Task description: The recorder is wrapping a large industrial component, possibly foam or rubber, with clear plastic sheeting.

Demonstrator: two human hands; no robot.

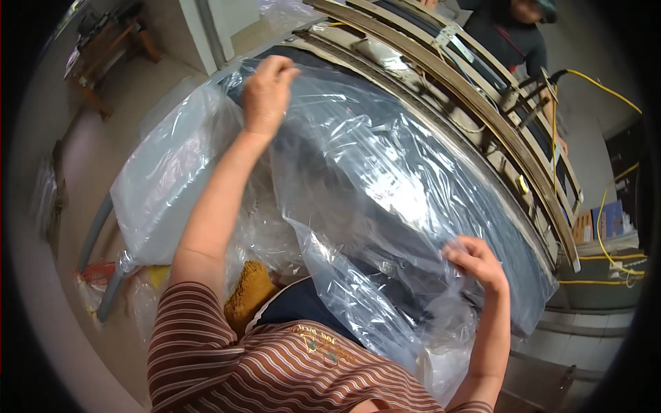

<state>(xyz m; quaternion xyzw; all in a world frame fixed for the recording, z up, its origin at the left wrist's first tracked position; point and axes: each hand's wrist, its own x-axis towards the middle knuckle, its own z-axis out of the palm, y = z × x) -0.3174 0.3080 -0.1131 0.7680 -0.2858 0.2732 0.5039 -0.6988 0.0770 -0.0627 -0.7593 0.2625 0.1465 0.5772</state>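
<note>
A clear, shiny plastic sheet spreads over a dark surface in front of me, creased and catching the light. At its far left corner, my left hand is raised with bent fingers pinching the film. My right hand grips the sheet near its right side, thumb and fingers closed on a gathered edge. Loose film hangs from between the hands down to my lap. Under the plastic, the exact shape of the dark surface is hard to make out.
Beyond the sheet runs a long frame of rails with clamps and cords. Another person is behind it. At left stand a plastic-wrapped block and a wooden bench. Yellow cords hang at right; a brown fuzzy cloth lies by my waist.
</note>
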